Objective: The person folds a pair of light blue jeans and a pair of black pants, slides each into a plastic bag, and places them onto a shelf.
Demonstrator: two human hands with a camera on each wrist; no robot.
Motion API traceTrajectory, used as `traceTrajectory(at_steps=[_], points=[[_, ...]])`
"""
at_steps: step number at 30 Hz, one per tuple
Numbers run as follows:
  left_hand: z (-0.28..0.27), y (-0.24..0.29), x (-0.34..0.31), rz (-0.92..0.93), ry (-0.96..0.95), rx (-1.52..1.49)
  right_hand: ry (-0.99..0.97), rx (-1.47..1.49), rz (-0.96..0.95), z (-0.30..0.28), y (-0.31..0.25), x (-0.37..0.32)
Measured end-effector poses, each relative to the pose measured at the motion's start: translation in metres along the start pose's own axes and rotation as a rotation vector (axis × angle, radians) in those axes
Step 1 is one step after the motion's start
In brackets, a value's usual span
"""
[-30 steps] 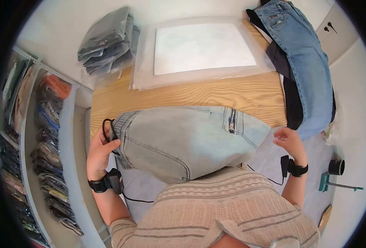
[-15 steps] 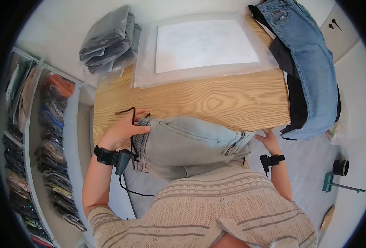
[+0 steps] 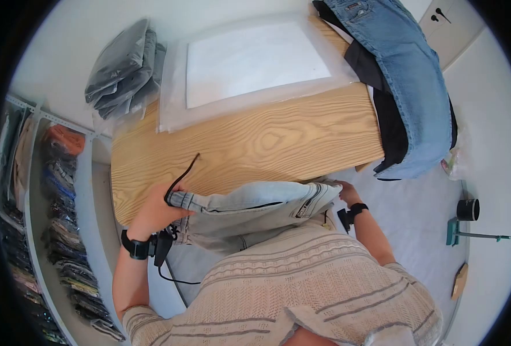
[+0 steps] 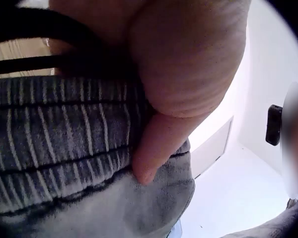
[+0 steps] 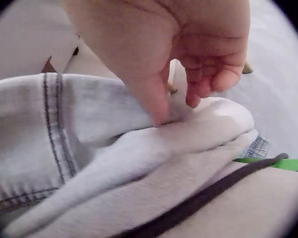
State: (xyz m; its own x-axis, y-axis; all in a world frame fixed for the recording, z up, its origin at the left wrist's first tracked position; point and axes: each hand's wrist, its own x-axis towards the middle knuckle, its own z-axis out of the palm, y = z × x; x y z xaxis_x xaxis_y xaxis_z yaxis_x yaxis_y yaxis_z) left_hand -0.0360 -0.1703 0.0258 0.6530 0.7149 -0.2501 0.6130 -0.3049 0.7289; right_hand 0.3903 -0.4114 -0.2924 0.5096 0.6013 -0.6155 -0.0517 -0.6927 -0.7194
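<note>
Light-wash denim pants (image 3: 250, 210) with an elastic waistband (image 4: 59, 134), a black drawstring (image 3: 185, 176) and a zip pocket (image 3: 307, 206) are held bunched between both hands, in front of the person's body at the table's near edge. My left hand (image 3: 157, 210) grips the waistband; its thumb (image 4: 161, 144) lies across the ribbed elastic in the left wrist view. At the other end my right hand (image 3: 349, 195) pinches the denim. In the right wrist view the thumb (image 5: 151, 99) presses into a fold and the other fingers (image 5: 213, 79) are curled.
On the wooden table (image 3: 267, 138) lie clear plastic bags with a white sheet (image 3: 255, 63). Bagged grey garments (image 3: 120, 69) are stacked back left. Blue jeans (image 3: 405, 81) and black clothing hang over the right edge. Shelves of bagged clothes (image 3: 65, 230) stand at left.
The pants, earlier spread broad towards the camera, have tipped and gathered into a narrower bundle. My right hand, its fingers first at the far end's edge, has moved inward and now pinches the cloth.
</note>
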Motion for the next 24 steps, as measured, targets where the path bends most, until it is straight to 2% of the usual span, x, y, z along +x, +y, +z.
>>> traceTrajectory(at_steps=[1, 2, 3, 4, 5, 6, 7, 8, 10, 11, 12, 14, 15, 16, 18, 19, 21, 22, 24], points=[[0.003, -0.001, -0.004, 0.022, 0.033, -0.028, 0.049, -0.028, -0.077, 0.004, 0.032, 0.02], [0.007, -0.002, -0.011, 0.032, 0.038, -0.034, 0.05, -0.038, -0.004, 0.003, 0.031, 0.02], [0.012, -0.004, -0.02, 0.131, 0.139, -0.011, 0.052, -0.046, 0.068, 0.001, 0.03, 0.021], [0.016, -0.005, -0.026, 0.231, 0.242, 0.014, 0.06, -0.048, 0.059, -0.002, 0.03, 0.019], [0.017, -0.005, -0.028, 0.331, 0.346, 0.038, 0.179, 0.164, -0.003, -0.006, 0.036, 0.018], [0.009, 0.004, -0.03, 0.23, 0.138, 0.022, 0.294, 0.378, -0.068, -0.008, 0.031, 0.011], [0.007, 0.012, -0.034, 0.239, 0.144, 0.019, 0.457, 0.522, -0.113, -0.015, 0.029, -0.002], [0.008, 0.02, -0.04, 0.22, 0.142, -0.013, 0.658, 0.498, -0.266, -0.017, 0.036, -0.002], [0.011, 0.017, -0.05, 0.249, 0.162, 0.009, 0.956, 0.365, -0.327, -0.035, 0.033, -0.026], [0.012, 0.016, -0.055, 0.253, 0.162, 0.006, 1.051, 0.276, -0.292, -0.044, 0.016, -0.046], [0.011, 0.017, -0.061, 0.348, 0.25, 0.013, 1.144, 0.185, -0.255, -0.055, -0.004, -0.068], [0.007, 0.012, -0.072, 0.554, 0.376, 0.036, 1.318, 0.592, -0.433, -0.07, -0.044, -0.096], [0.006, 0.018, -0.078, 0.558, 0.379, 0.033, 1.264, 0.731, -0.545, -0.085, -0.06, -0.113], [0.003, 0.029, -0.085, 0.586, 0.457, -0.1, 1.2, 0.867, -0.657, -0.101, -0.076, -0.133], [-0.01, 0.041, -0.097, 0.597, 0.589, -0.253, 1.338, 0.557, -0.794, -0.123, -0.114, -0.179], [-0.02, 0.041, -0.101, 0.584, 0.644, -0.27, 1.387, 0.58, -0.93, -0.13, -0.141, -0.203], [-0.046, 0.028, -0.1, 0.552, 0.941, -0.176, 1.495, 0.672, -1.173, -0.14, -0.199, -0.233], [-0.07, 0.023, -0.101, 0.566, 0.956, -0.173, 1.474, 0.484, -1.216, -0.159, -0.219, -0.247], [-0.116, 0.023, -0.101, 0.629, 0.878, 0.309, 1.513, 0.296, -1.467, -0.189, -0.267, -0.254]])
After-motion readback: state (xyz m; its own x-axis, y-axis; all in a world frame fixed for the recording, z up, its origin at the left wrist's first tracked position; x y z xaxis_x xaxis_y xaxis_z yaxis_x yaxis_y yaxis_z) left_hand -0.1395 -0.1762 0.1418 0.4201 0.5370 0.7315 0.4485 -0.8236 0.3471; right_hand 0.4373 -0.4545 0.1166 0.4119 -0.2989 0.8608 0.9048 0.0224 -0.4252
